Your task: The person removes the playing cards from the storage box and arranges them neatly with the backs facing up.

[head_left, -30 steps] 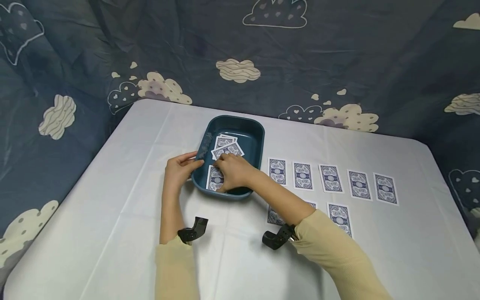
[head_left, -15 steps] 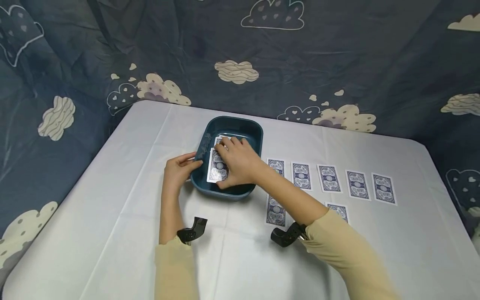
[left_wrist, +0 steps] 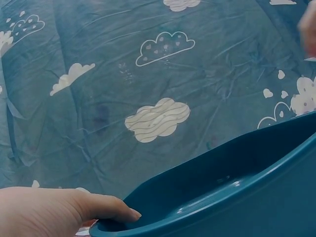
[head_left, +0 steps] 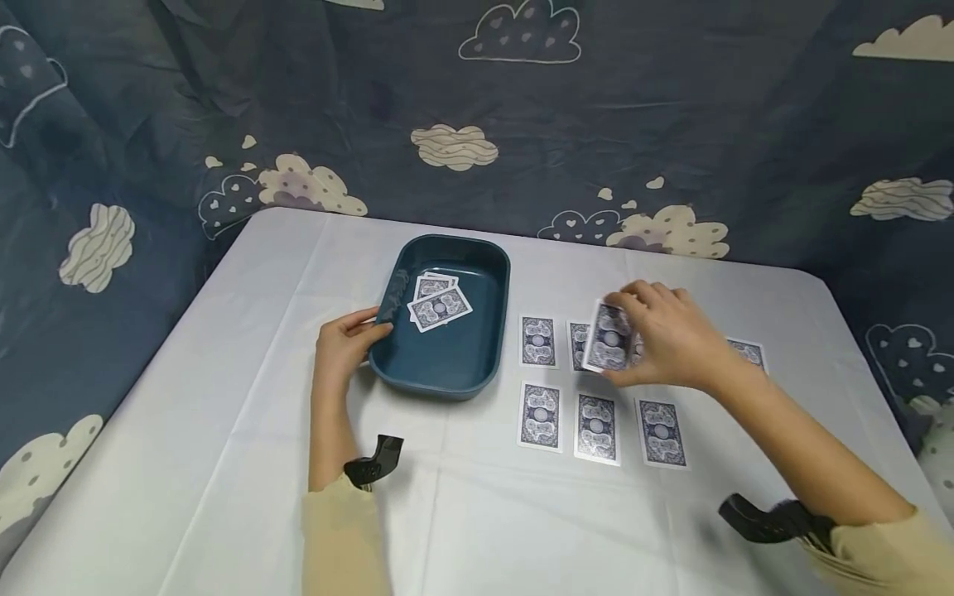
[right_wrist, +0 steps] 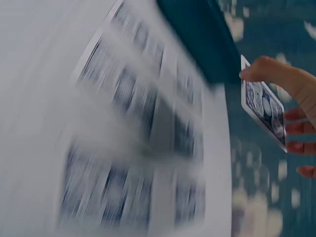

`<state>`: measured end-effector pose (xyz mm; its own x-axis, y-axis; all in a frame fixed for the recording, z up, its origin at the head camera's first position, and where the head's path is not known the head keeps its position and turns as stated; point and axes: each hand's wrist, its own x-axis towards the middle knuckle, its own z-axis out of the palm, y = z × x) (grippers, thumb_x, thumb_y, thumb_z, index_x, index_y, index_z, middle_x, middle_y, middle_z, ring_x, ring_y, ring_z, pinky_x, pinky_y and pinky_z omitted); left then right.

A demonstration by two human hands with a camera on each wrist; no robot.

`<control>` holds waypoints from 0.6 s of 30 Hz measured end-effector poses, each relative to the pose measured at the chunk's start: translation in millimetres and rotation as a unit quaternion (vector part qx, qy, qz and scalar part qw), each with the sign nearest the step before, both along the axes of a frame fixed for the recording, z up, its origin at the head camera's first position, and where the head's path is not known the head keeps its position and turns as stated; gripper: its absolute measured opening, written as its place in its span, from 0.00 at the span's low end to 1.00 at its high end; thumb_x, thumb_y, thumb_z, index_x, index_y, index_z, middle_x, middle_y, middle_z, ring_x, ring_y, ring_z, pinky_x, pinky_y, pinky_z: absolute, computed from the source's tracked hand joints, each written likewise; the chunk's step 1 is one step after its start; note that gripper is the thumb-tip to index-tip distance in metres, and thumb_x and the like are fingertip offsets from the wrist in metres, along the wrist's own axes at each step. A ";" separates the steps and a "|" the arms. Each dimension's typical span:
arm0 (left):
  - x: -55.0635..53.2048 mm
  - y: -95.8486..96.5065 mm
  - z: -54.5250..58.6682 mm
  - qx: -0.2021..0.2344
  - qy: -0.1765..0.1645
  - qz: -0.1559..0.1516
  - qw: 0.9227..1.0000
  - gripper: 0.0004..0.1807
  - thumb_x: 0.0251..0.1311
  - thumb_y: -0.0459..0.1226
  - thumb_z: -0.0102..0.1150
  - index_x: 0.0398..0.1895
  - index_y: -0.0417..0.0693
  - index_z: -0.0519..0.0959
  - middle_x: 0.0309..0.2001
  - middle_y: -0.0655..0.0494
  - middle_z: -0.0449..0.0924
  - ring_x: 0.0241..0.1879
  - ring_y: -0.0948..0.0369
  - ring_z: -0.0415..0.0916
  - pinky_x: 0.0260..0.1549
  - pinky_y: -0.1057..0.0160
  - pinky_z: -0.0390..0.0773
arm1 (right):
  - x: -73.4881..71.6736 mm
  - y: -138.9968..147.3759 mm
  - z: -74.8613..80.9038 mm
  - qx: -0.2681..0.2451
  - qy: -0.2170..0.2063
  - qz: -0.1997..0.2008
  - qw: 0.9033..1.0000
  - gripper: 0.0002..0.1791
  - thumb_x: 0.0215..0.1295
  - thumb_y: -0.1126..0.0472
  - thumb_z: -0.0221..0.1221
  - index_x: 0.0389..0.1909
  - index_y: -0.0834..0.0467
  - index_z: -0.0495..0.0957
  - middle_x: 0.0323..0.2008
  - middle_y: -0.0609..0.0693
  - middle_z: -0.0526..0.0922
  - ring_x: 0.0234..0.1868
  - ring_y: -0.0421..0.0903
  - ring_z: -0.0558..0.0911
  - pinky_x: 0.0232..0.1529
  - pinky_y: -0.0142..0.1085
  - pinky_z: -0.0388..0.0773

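Note:
My left hand (head_left: 340, 352) holds the left rim of a dark teal tray (head_left: 447, 364). In the left wrist view its thumb (left_wrist: 111, 210) lies over the rim, while the other fingers are mostly hidden. Inside the tray, a few overlapping playing cards (head_left: 441, 309) show patterned blue backs. Over the table to the right, my right hand (head_left: 671, 335) pinches a playing card (head_left: 609, 335) by opposite ends, its blue back visible. The right wrist view shows that card (right_wrist: 266, 106) tilted between thumb and fingers.
Three face-down cards form a front row on the white tablecloth, among them the middle card (head_left: 596, 426). Behind them runs another row, including its leftmost card (head_left: 538, 341), partly covered by the right hand and held card. A dark cloud-print curtain (head_left: 373, 108) hangs behind the table.
My right hand has lifted a playing card out of the tray and carried it right, over the back row. The left hand has stayed on the tray's rim.

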<state>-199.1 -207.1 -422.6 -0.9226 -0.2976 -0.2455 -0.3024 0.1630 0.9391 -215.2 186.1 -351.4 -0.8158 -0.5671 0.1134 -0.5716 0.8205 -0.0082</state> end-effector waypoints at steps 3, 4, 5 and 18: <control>0.2 -1.1 0.4 0.002 0.002 0.001 1.000 0.24 0.51 0.39 0.66 0.54 0.47 0.78 0.43 0.48 0.82 0.31 0.66 0.79 0.24 0.72 0.75 | 16.4 45.1 -7.0 0.021 -0.002 -0.003 1.000 0.51 0.25 0.36 0.72 0.53 0.62 0.71 0.49 0.59 0.73 0.50 0.60 0.71 0.50 0.58 0.65; 0.7 -1.4 0.5 0.002 0.002 0.001 1.000 0.24 0.51 0.39 0.66 0.54 0.47 0.78 0.43 0.48 0.82 0.31 0.66 0.79 0.24 0.72 0.75 | 22.7 57.9 -10.4 0.030 -0.005 0.001 1.000 0.50 0.24 0.37 0.72 0.52 0.62 0.72 0.48 0.59 0.74 0.49 0.60 0.72 0.50 0.59 0.65; 0.6 -1.6 0.3 0.002 0.002 0.002 1.000 0.24 0.51 0.39 0.66 0.54 0.47 0.78 0.44 0.47 0.82 0.31 0.66 0.79 0.24 0.72 0.75 | 29.1 69.7 -14.2 0.038 -0.009 0.007 0.999 0.49 0.24 0.37 0.73 0.51 0.61 0.73 0.47 0.58 0.74 0.49 0.60 0.72 0.49 0.59 0.65; 0.9 1.4 -0.9 -0.005 0.001 0.010 1.000 0.24 0.50 0.38 0.66 0.54 0.46 0.78 0.39 0.53 0.82 0.28 0.67 0.78 0.22 0.73 0.74 | 67.4 131.5 -57.5 0.066 -0.077 -0.014 0.995 0.50 0.22 0.31 0.71 0.48 0.59 0.76 0.41 0.55 0.77 0.40 0.54 0.77 0.43 0.54 0.72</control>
